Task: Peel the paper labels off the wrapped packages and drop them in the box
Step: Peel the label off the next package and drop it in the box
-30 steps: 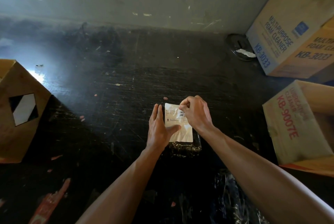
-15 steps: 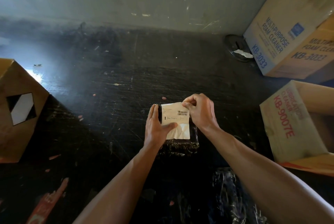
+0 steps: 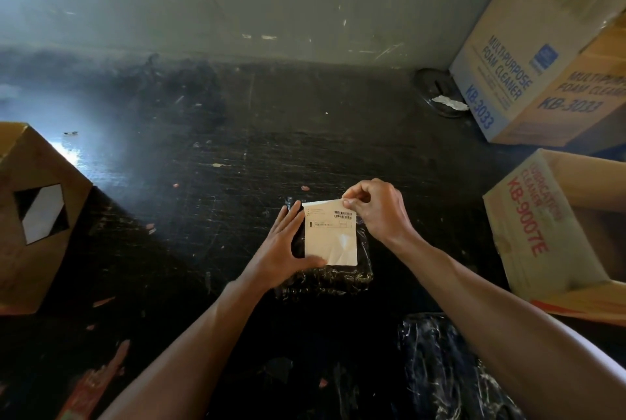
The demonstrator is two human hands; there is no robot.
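A small package wrapped in black plastic (image 3: 325, 279) lies on the dark floor in the middle. A pale paper label (image 3: 330, 238) with a barcode stands lifted off its top, still touching near the lower edge. My right hand (image 3: 376, 213) pinches the label's upper right corner. My left hand (image 3: 283, 250) rests flat against the package's left side, thumb on the label's lower left corner. An open cardboard box (image 3: 518, 236) with red print stands at the right.
A second black-wrapped package (image 3: 450, 369) lies at the bottom right. A closed foam-cleaner carton (image 3: 528, 57) stands at the back right, with a round dark floor fitting (image 3: 437, 91) beside it. A brown box (image 3: 37, 216) with a diamond mark stands left. A grey wall runs behind.
My right hand has pulled the label's top corner up and off the package, so the label now stands lifted. My left hand has stayed pressed on the package.
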